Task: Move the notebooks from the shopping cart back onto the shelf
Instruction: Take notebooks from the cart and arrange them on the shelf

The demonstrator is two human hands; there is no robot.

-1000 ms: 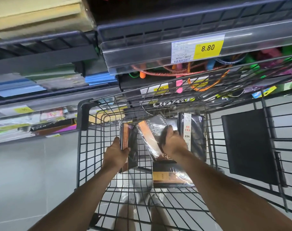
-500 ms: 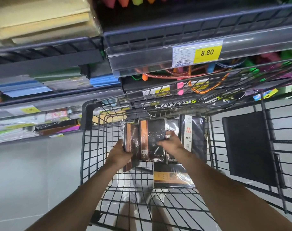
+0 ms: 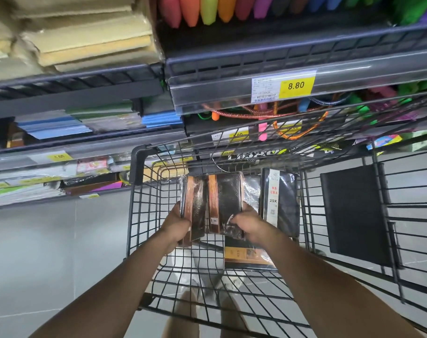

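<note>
Fingers of both hands grip two black, orange-spined, shrink-wrapped notebooks (image 3: 212,206) side by side.

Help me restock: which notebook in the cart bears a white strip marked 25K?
The dark notebook standing right of both hands, untouched; the held ones have orange bands instead.

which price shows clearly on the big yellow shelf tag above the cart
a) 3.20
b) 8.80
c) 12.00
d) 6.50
b: the yellow price tag on the clear shelf rail above the shopping cart reads 8.80; the smaller tags lower down are too blurred to read in full.
</note>
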